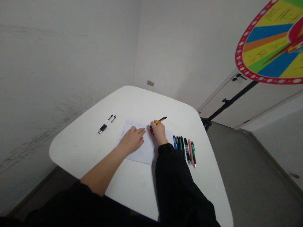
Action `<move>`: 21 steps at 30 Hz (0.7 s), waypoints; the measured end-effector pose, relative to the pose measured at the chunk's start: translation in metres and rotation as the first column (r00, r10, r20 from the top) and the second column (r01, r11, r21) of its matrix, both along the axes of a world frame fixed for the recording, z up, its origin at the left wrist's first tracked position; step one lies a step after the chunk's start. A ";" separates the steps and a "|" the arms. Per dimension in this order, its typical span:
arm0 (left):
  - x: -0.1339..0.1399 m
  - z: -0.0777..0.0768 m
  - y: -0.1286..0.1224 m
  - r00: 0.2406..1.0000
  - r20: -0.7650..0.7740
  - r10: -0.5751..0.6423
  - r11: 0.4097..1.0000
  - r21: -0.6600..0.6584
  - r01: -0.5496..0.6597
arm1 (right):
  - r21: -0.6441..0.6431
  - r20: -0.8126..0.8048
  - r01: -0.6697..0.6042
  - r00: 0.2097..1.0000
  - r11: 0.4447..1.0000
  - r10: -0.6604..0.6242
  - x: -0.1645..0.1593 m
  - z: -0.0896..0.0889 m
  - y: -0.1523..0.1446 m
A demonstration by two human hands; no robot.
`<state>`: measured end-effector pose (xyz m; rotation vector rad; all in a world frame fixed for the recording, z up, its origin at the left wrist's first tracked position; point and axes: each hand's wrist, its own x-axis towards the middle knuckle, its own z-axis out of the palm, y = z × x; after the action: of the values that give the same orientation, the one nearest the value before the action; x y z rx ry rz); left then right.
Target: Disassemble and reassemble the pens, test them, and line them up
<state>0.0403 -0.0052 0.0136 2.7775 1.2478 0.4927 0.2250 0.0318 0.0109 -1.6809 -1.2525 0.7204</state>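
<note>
A sheet of white paper [142, 155] lies on the white table, with small handwriting along its top and left edge. My left hand [132, 139] rests flat on the paper, fingers stretched toward the right. In my right hand [158, 130] is a yellow and black pen [162, 119], gripped near its lower end and tilted up to the right. The pen's tip is down by the paper, close to my left fingertips; whether it touches cannot be made out. My right sleeve covers part of the sheet's right side.
Two clear pens with black grips [103, 127] lie left of the paper. A row of several pens and markers [187, 149] sits to the right, near the edge of the table [78, 138]. Walls stand behind and left. A colourful prize wheel [265, 47] on a black stand is at right.
</note>
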 end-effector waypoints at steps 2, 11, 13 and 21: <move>0.000 0.001 0.000 1.000 0.001 0.002 1.000 -0.001 -0.002 | -0.012 0.008 -0.002 1.000 1.000 0.002 -0.001 0.001 0.000; 0.000 0.001 -0.001 1.000 0.018 -0.006 1.000 -0.003 0.006 | -0.014 0.029 -0.007 1.000 1.000 0.007 -0.001 0.003 0.000; 0.000 0.001 -0.001 1.000 0.025 -0.006 1.000 -0.002 0.006 | -0.013 0.023 -0.020 1.000 1.000 0.020 0.000 0.002 0.001; -0.001 -0.001 0.000 1.000 0.014 -0.004 1.000 0.010 0.004 | -0.007 -0.011 0.036 0.999 0.999 -0.036 0.003 0.000 0.001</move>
<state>0.0394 -0.0053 0.0124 2.7787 1.2397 0.5188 0.2276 0.0323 0.0111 -1.6984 -1.2102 0.7118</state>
